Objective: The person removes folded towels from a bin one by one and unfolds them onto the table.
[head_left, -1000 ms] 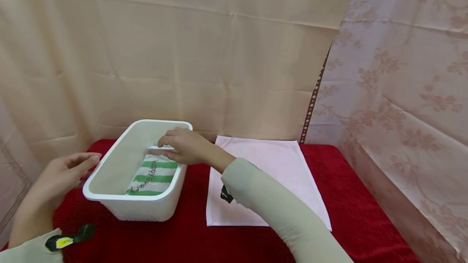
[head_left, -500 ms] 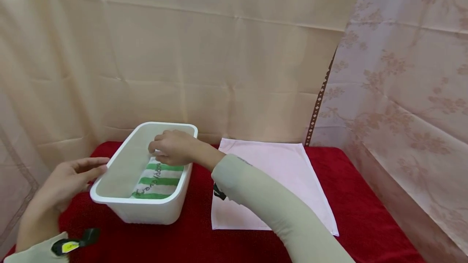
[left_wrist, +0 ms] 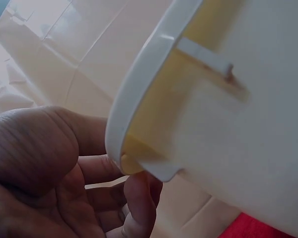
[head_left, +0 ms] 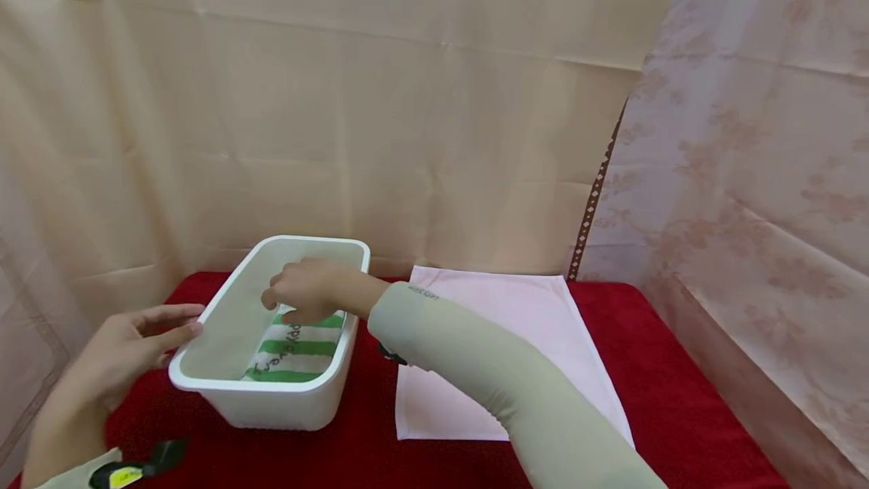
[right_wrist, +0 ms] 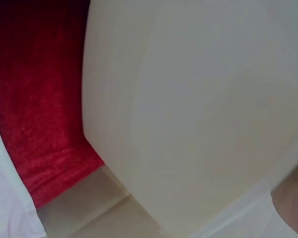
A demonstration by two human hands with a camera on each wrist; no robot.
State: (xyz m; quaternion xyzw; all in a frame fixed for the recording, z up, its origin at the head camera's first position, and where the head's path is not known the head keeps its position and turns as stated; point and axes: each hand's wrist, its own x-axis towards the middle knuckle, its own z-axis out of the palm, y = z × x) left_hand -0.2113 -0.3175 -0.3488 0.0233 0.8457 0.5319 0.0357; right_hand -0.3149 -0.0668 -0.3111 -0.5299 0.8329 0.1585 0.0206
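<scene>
"Fingers first: what is the right hand doing with them?"

"They're bent over the far end of the striped cloth, down inside the tub. A second ago they plainly pinched its raised edge; now they sit further left and seem lower, and I can't tell whether they hold it."

"The left hand?"

"Its fingers touch the tub's left rim, loosely bent, no firm grip showing."

"And what does that mean for the work?"

"I'd judge the cloth is being settled in, not lifted out. Meanwhile the pink towel still lies spread on the table."
</scene>
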